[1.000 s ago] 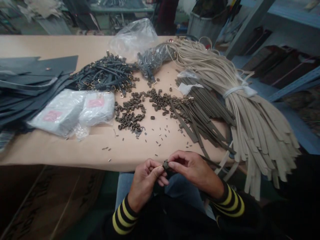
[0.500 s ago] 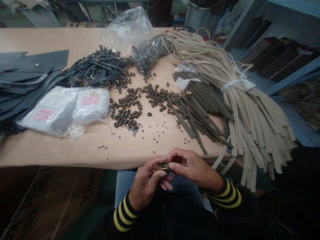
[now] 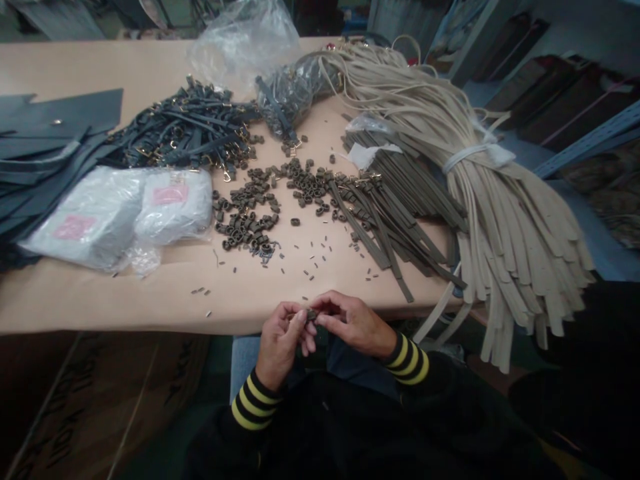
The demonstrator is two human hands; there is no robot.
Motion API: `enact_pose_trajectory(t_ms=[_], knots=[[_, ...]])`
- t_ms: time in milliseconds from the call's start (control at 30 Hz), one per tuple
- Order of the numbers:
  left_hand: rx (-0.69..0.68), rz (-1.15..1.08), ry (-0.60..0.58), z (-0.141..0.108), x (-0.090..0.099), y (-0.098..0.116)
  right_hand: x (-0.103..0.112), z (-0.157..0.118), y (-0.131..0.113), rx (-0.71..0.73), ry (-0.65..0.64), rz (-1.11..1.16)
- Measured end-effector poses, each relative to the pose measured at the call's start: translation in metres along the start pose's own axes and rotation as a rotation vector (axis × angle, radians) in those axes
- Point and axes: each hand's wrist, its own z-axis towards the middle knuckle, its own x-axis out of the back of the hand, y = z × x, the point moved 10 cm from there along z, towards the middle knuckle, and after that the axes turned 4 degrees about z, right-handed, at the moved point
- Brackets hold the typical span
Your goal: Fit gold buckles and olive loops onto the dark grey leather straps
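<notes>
My left hand (image 3: 283,340) and my right hand (image 3: 353,323) meet just off the table's front edge. Between their fingertips is a small dark olive strap loop (image 3: 311,315), pinched from both sides and partly covered by the fingers. Beyond the hands, small dark metal pieces (image 3: 310,272) lie scattered on the tabletop. A heap of olive strap loops (image 3: 250,220) spreads behind them, with one single loop (image 3: 295,222) lying apart. To the right, olive straps (image 3: 385,233) with gold-coloured hardware lie fanned out.
A tied bundle of long beige straps (image 3: 510,220) hangs over the table's right edge. Two plastic-wrapped white packets (image 3: 173,207) lie at the left, near dark blue straps with gold clasps (image 3: 185,127). A clear plastic bag (image 3: 245,40) sits at the back. Brown cardboard (image 3: 100,400) stands below the table.
Both hands have shifted left and slightly up, toward the table edge, keeping the small piece between them. The gold-coloured metal seen at the fingertips earlier is no longer visible. The camera view tilted slightly.
</notes>
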Motion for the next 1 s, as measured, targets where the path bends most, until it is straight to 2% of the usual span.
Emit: enact_pose_trajectory(t_ms=[67,133,200,267,400,500,633,767,900,1000], knots=[[0.046,-0.034,0.024,0.000,0.004,-0.011,0.006,0.001,0.005,-0.004,0.015,0.057],[0.089,-0.052,0.023,-0.003,0.005,-0.021,0.021,-0.004,0.004,-0.005,0.093,0.034],[0.123,-0.068,0.032,-0.007,0.007,-0.028,0.036,-0.013,0.001,-0.009,0.174,-0.092],[0.148,-0.079,0.044,-0.011,0.011,-0.031,0.043,-0.025,-0.001,-0.020,0.190,-0.314],[0.178,-0.088,0.013,-0.013,0.011,-0.036,0.033,-0.046,0.018,-0.067,0.101,-0.730],[0.200,-0.084,-0.049,-0.013,0.005,-0.044,0.019,-0.050,0.035,-0.086,0.027,-0.819],[0.206,-0.056,-0.094,-0.012,0.002,-0.051,-0.003,-0.044,0.046,-0.129,-0.163,-0.689],[0.200,-0.002,-0.125,-0.014,-0.001,-0.052,-0.007,-0.041,0.045,-0.211,-0.214,-0.498],[0.180,0.066,-0.182,-0.019,-0.011,-0.049,-0.024,-0.044,0.046,-0.301,-0.310,-0.210],[0.154,0.105,-0.165,-0.022,-0.013,-0.045,-0.028,-0.042,0.045,-0.300,-0.283,-0.130]])
